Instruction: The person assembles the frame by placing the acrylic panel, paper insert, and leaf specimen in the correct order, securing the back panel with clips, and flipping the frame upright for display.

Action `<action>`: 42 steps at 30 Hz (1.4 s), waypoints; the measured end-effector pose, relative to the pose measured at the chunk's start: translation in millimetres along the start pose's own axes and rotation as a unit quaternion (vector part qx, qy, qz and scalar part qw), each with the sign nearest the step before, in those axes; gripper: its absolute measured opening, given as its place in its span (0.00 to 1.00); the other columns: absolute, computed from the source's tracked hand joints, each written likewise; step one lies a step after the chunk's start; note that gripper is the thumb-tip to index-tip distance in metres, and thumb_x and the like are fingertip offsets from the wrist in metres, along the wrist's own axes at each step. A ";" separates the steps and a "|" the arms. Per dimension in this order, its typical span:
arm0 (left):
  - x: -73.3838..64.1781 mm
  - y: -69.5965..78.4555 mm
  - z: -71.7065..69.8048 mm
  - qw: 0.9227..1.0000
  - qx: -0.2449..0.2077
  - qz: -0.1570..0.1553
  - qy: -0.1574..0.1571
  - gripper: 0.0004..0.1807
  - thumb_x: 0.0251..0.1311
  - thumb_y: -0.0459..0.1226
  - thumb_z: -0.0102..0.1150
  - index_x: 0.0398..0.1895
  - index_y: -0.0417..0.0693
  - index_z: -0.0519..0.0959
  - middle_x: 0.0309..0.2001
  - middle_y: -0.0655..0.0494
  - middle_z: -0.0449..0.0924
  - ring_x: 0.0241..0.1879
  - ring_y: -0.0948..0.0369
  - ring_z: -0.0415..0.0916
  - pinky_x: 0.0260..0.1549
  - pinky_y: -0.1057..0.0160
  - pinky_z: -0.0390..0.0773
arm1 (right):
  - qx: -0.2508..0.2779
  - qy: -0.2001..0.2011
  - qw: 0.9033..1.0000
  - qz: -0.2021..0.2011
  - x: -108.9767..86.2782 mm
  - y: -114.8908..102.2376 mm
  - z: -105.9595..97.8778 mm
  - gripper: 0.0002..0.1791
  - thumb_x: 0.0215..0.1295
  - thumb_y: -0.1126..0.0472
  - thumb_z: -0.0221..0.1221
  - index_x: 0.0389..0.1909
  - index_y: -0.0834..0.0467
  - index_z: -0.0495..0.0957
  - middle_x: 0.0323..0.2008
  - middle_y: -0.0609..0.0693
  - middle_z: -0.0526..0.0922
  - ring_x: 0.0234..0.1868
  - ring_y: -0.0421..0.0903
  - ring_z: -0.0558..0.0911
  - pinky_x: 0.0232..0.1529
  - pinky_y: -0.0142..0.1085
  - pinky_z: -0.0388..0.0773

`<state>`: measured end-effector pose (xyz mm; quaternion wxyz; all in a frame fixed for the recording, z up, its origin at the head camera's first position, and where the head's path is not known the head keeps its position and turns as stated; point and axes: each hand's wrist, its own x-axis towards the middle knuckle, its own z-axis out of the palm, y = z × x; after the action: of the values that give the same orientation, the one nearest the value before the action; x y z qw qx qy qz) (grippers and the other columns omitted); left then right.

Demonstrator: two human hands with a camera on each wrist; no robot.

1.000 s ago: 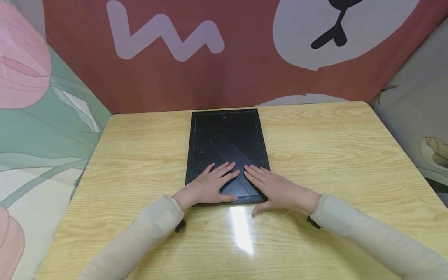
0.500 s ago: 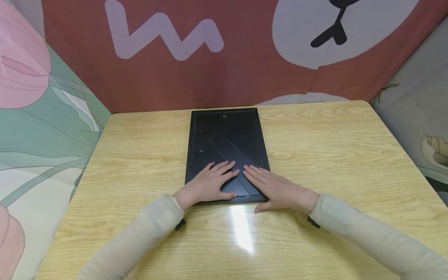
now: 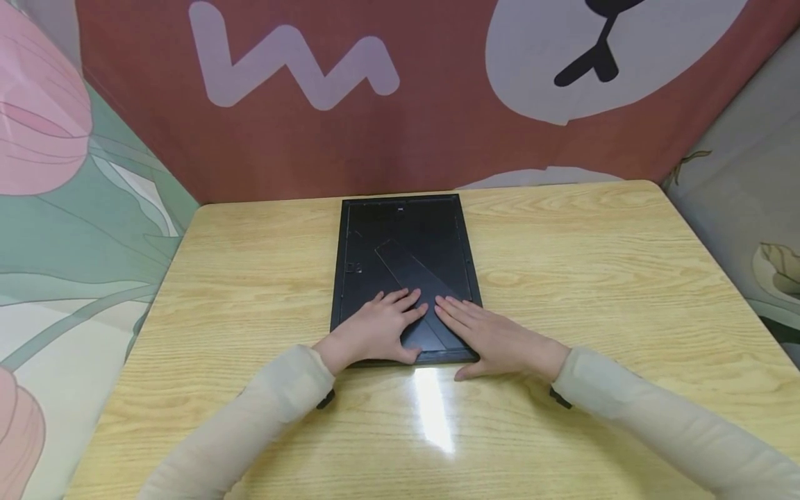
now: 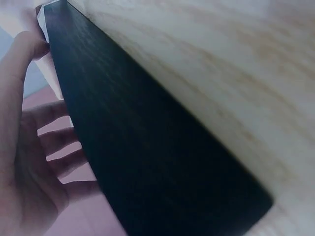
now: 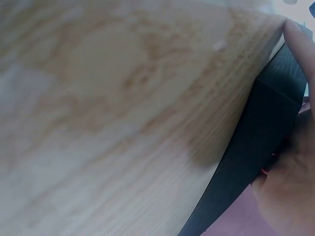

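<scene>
A black picture frame (image 3: 431, 229) lies on the wooden table with its back up. A flat stand leg (image 3: 406, 267) runs diagonally across that back. On the near left part rests my left hand (image 3: 378, 332), fingers spread and thumb near the front edge. My right hand (image 3: 496, 340) lies over the near right corner, fingertips on the backing, thumb below the front edge. The left wrist view shows the frame's dark side (image 4: 123, 132) beside the extended fingers. In the right wrist view, a frame corner (image 5: 275, 93) sits beside the right hand (image 5: 290, 191), partly cut off.
The wood-grain table (image 3: 600, 278) extends to both sides of the picture frame. A reddish patterned cloth backdrop (image 3: 437, 139) stands right behind the table's far edge. Floral cloth (image 3: 125, 229) hangs at the left, and a pale cloth (image 3: 744, 180) at the right.
My left thumb has drawn in slightly toward the palm, and the left wrist has shifted a little to the right. The right thumb has moved slightly, while the picture frame stays in place.
</scene>
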<state>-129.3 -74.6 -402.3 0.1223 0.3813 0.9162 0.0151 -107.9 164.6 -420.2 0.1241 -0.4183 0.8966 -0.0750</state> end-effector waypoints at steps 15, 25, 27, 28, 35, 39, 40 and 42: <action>0.5 1.7 6.0 1.000 0.002 -0.006 0.016 0.41 0.55 0.60 0.55 0.70 0.53 0.63 0.73 0.50 0.57 0.72 0.49 0.57 0.64 0.42 0.68 | -0.013 0.005 1.000 -0.004 -0.3 1.3 2.1 0.59 0.54 0.33 0.61 0.74 0.66 0.47 0.75 0.61 0.48 0.75 0.58 0.52 0.74 0.50 0.55; -0.9 3.3 4.7 1.000 -0.015 -0.017 0.005 0.40 0.56 0.58 0.57 0.70 0.53 0.63 0.74 0.50 0.56 0.73 0.50 0.56 0.65 0.42 0.66 | -0.005 -0.001 1.000 0.000 0.5 0.2 2.5 0.59 0.55 0.33 0.60 0.74 0.65 0.46 0.76 0.61 0.47 0.76 0.58 0.51 0.74 0.50 0.54; -1.0 3.4 4.5 1.000 -0.023 -0.019 0.004 0.40 0.56 0.57 0.57 0.70 0.52 0.63 0.74 0.50 0.56 0.73 0.49 0.55 0.66 0.42 0.66 | -0.004 -0.002 1.000 0.002 0.5 0.1 2.5 0.59 0.55 0.33 0.60 0.74 0.65 0.46 0.76 0.61 0.47 0.76 0.58 0.51 0.74 0.50 0.54; -0.9 3.4 4.5 0.999 -0.026 -0.020 0.003 0.40 0.56 0.57 0.57 0.70 0.52 0.63 0.74 0.50 0.55 0.73 0.49 0.55 0.66 0.41 0.65 | -0.004 -0.002 1.000 0.002 0.5 0.0 2.3 0.59 0.55 0.33 0.60 0.74 0.65 0.46 0.76 0.61 0.47 0.76 0.58 0.51 0.74 0.50 0.54; 0.3 0.9 2.8 0.999 -0.040 -0.015 -0.003 0.40 0.58 0.58 0.57 0.71 0.52 0.62 0.75 0.50 0.53 0.74 0.50 0.53 0.66 0.40 0.64 | -0.010 -0.001 1.000 0.001 0.9 0.2 1.8 0.59 0.54 0.33 0.60 0.74 0.66 0.46 0.76 0.61 0.47 0.76 0.58 0.51 0.74 0.50 0.54; -0.5 -1.8 -0.3 0.999 -0.040 -0.014 -0.015 0.40 0.58 0.60 0.55 0.71 0.54 0.62 0.75 0.52 0.53 0.74 0.51 0.53 0.66 0.41 0.64 | -0.009 -0.004 1.000 0.001 1.3 0.5 2.1 0.59 0.55 0.33 0.60 0.74 0.65 0.46 0.76 0.61 0.47 0.76 0.58 0.51 0.74 0.50 0.54; -0.9 -2.4 -1.4 0.999 -0.040 -0.013 -0.017 0.41 0.58 0.61 0.55 0.71 0.55 0.62 0.75 0.52 0.53 0.74 0.52 0.53 0.67 0.42 0.64 | -0.009 -0.005 1.000 0.001 1.3 0.4 2.0 0.59 0.55 0.32 0.60 0.74 0.65 0.46 0.76 0.61 0.47 0.76 0.58 0.51 0.74 0.50 0.54; -1.6 -3.4 -2.8 0.999 -0.039 -0.012 -0.021 0.41 0.57 0.63 0.54 0.71 0.56 0.61 0.75 0.53 0.53 0.74 0.52 0.53 0.67 0.43 0.64 | -0.008 -0.007 1.000 0.001 1.3 0.2 1.9 0.59 0.55 0.33 0.60 0.74 0.65 0.45 0.76 0.61 0.47 0.76 0.58 0.51 0.74 0.51 0.53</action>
<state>-131.3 -78.0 -399.7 0.1568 0.3652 0.9167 0.0415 -108.4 163.7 -422.3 0.1266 -0.4188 0.8969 -0.0648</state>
